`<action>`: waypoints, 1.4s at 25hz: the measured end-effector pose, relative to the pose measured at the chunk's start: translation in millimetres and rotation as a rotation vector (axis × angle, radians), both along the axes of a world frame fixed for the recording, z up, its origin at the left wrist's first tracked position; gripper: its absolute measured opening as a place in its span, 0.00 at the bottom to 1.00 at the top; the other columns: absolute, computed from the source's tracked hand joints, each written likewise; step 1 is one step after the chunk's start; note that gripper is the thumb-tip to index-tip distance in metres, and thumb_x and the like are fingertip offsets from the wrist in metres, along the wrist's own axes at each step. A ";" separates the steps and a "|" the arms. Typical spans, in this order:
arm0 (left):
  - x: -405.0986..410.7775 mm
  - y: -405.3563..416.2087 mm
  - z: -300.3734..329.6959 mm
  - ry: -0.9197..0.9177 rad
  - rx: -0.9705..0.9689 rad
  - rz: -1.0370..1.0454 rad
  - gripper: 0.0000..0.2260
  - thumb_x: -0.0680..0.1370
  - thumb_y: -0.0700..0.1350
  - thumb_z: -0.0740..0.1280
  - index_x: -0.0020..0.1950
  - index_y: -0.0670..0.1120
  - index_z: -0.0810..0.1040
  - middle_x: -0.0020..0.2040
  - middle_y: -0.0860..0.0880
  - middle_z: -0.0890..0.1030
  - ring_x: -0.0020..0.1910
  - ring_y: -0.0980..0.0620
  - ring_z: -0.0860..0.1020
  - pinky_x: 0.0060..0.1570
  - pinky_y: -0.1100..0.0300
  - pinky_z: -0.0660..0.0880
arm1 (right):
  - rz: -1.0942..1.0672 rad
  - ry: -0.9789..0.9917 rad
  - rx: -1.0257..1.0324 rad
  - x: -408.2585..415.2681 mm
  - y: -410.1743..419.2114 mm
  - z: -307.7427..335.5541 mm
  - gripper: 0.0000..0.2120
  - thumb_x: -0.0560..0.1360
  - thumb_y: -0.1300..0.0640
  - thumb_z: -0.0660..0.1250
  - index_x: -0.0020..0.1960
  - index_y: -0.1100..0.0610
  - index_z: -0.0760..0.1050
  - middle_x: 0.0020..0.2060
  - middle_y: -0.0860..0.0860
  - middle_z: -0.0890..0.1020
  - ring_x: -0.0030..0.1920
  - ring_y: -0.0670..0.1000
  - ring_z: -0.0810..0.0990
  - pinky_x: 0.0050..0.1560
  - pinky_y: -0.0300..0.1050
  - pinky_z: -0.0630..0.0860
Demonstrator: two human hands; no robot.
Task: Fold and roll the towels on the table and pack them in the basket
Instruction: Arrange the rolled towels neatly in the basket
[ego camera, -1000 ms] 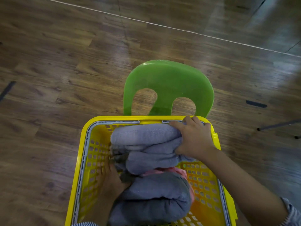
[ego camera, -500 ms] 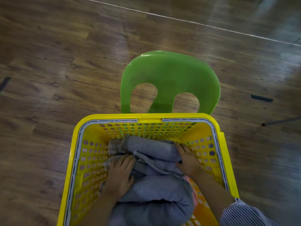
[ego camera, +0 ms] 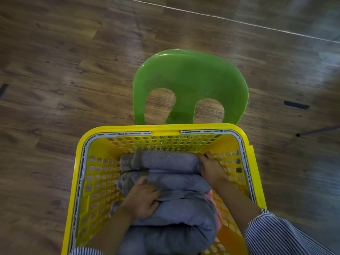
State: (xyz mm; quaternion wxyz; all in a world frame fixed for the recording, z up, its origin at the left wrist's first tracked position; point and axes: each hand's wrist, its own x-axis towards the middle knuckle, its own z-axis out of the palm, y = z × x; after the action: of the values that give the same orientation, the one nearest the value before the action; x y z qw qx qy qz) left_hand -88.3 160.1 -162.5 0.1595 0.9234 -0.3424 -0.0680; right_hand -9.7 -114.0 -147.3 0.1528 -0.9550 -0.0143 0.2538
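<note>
A yellow perforated basket (ego camera: 246,150) holds several rolled grey towels lying side by side. The far roll (ego camera: 161,160) lies near the basket's back wall, a middle roll (ego camera: 176,183) lies just behind the large near roll (ego camera: 173,234). A pink towel (ego camera: 214,196) peeks out at the right under the grey ones. My left hand (ego camera: 141,198) rests on the middle and near rolls, its fingers curled into the crease between them. My right hand (ego camera: 209,168) grips the right end of the far roll, down inside the basket.
The basket sits on a green plastic chair (ego camera: 189,78) whose backrest rises just behind it. Wooden floor lies all around, with a white line at the top and a thin dark leg (ego camera: 318,130) at the right.
The two grey rolls went from above the rim down into the basket. My right hand followed the far roll toward the back wall; my left hand came up onto the middle rolls.
</note>
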 end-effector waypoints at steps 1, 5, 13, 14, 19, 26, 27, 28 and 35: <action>-6.2 4.4 -1.7 0.052 0.005 0.057 0.09 0.70 0.53 0.63 0.33 0.50 0.75 0.31 0.54 0.77 0.33 0.52 0.76 0.49 0.56 0.67 | -0.017 -0.004 0.021 -0.9 1.0 1.7 0.24 0.74 0.64 0.62 0.69 0.53 0.66 0.59 0.58 0.69 0.52 0.63 0.75 0.47 0.51 0.74; 5.4 9.3 -2.2 0.290 0.154 0.289 0.13 0.68 0.59 0.61 0.40 0.52 0.78 0.36 0.52 0.81 0.33 0.49 0.79 0.35 0.57 0.74 | -0.131 0.075 0.102 -14.4 -6.3 1.8 0.27 0.74 0.56 0.67 0.71 0.52 0.64 0.58 0.60 0.68 0.56 0.62 0.72 0.53 0.50 0.72; 30.6 -10.6 8.6 0.313 0.480 0.223 0.27 0.61 0.60 0.70 0.57 0.52 0.76 0.53 0.51 0.79 0.52 0.47 0.78 0.61 0.42 0.65 | -0.172 0.030 0.170 -9.6 -3.5 26.2 0.28 0.64 0.57 0.58 0.63 0.58 0.74 0.54 0.62 0.78 0.53 0.63 0.77 0.47 0.48 0.72; 30.2 -10.9 13.8 0.248 0.451 0.226 0.25 0.57 0.59 0.72 0.51 0.51 0.78 0.46 0.51 0.80 0.44 0.47 0.79 0.54 0.44 0.69 | -0.156 -0.007 0.197 -6.6 -1.7 32.7 0.27 0.64 0.58 0.59 0.63 0.59 0.74 0.55 0.63 0.78 0.53 0.63 0.77 0.49 0.49 0.72; 16.0 14.7 14.6 -0.021 0.231 0.425 0.25 0.63 0.56 0.68 0.55 0.44 0.75 0.48 0.45 0.77 0.45 0.42 0.75 0.44 0.46 0.68 | -0.097 -0.094 0.276 18.7 7.3 48.1 0.23 0.68 0.63 0.66 0.63 0.58 0.74 0.59 0.60 0.77 0.58 0.60 0.76 0.55 0.40 0.67; 19.4 29.4 -10.0 0.277 0.301 0.329 0.39 0.52 0.54 0.75 0.61 0.43 0.74 0.54 0.45 0.79 0.48 0.44 0.80 0.48 0.47 0.78 | -0.119 0.198 0.204 7.9 5.0 13.7 0.29 0.73 0.58 0.66 0.72 0.54 0.61 0.60 0.64 0.72 0.60 0.63 0.72 0.54 0.44 0.68; 21.8 27.8 -9.4 0.270 0.314 0.325 0.37 0.51 0.52 0.76 0.59 0.44 0.74 0.50 0.46 0.80 0.43 0.44 0.80 0.47 0.47 0.77 | -0.104 0.215 0.204 5.4 5.8 14.8 0.30 0.73 0.56 0.65 0.73 0.54 0.60 0.60 0.64 0.72 0.60 0.63 0.72 0.53 0.44 0.68; 22.9 25.2 -7.1 0.231 0.324 0.319 0.34 0.51 0.49 0.77 0.56 0.45 0.75 0.47 0.46 0.79 0.40 0.43 0.79 0.46 0.46 0.75 | -0.081 0.207 0.209 3.9 7.8 17.3 0.30 0.72 0.55 0.63 0.72 0.54 0.61 0.60 0.64 0.73 0.59 0.63 0.73 0.53 0.43 0.69; 10.2 28.0 -4.0 0.235 0.231 0.346 0.41 0.54 0.50 0.77 0.64 0.41 0.67 0.69 0.37 0.68 0.67 0.39 0.66 0.61 0.38 0.61 | -0.024 0.120 0.327 -1.6 14.1 12.6 0.30 0.63 0.55 0.61 0.65 0.52 0.72 0.57 0.61 0.75 0.58 0.60 0.74 0.54 0.38 0.65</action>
State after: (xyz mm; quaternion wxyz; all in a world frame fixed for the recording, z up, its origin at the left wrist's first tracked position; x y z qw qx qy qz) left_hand -78.1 188.1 -166.4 0.1007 0.9662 -0.1483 -0.1855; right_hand -11.3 -99.9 -134.7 0.3095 -0.9006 -0.0348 0.3030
